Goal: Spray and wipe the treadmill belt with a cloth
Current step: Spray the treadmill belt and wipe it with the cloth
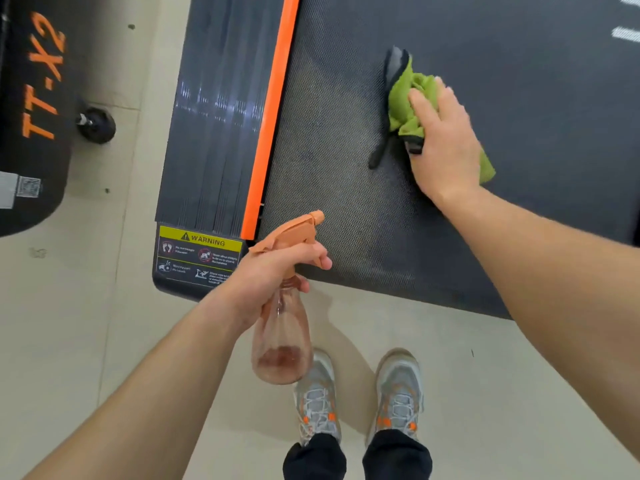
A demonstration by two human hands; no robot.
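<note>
The dark textured treadmill belt (346, 168) fills the upper right. A green cloth with black edging (407, 95) lies bunched on it. My right hand (443, 140) presses down on the cloth, fingers bent over it. Near the belt's rear edge, my left hand (273, 275) grips the neck of an orange translucent spray bottle (282, 344), one finger on the trigger. The nozzle points toward the belt. A little liquid sits in the bottle's bottom.
An orange strip (273, 112) and a grey ribbed side rail (214, 126) run along the belt's left. A yellow warning label (199, 254) marks the rail's end. Another black machine marked TT-X2 (34, 98) stands at the far left. My shoes (360, 393) stand on beige floor.
</note>
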